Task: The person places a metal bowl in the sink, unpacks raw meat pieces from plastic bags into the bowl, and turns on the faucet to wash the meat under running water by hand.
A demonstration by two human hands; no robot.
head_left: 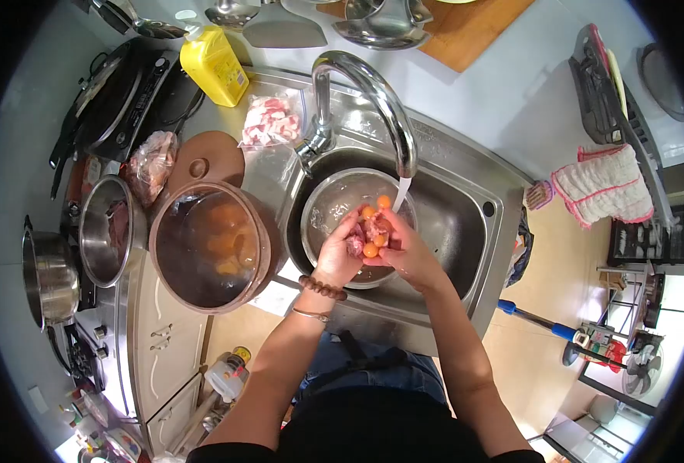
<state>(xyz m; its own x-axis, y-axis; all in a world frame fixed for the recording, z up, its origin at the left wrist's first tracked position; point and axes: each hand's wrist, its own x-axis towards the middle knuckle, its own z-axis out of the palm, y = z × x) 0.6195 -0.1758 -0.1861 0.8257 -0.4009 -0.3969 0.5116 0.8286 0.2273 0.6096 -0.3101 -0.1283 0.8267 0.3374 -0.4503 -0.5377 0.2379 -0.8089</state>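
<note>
My left hand (339,253) and my right hand (410,253) are cupped together around a clump of pinkish raw meat (357,241) with several round orange yolk-like balls (370,250). Both sets of fingers curl about the clump. Below them, a round metal bowl (312,210) with water in it stands in the steel sink (458,255). Water (401,194) runs from the curved chrome faucet (361,69), close to my right fingers. The underside of the clump is hidden by my hands.
Left of the sink stand a brown clay pot (263,266) holding orange-yellow pieces in liquid, its lid (222,154) and a metal bowl (137,245) with dark meat. Behind are bagged meat (270,123) and a yellow bottle (214,68). A cloth (604,185) hangs at right.
</note>
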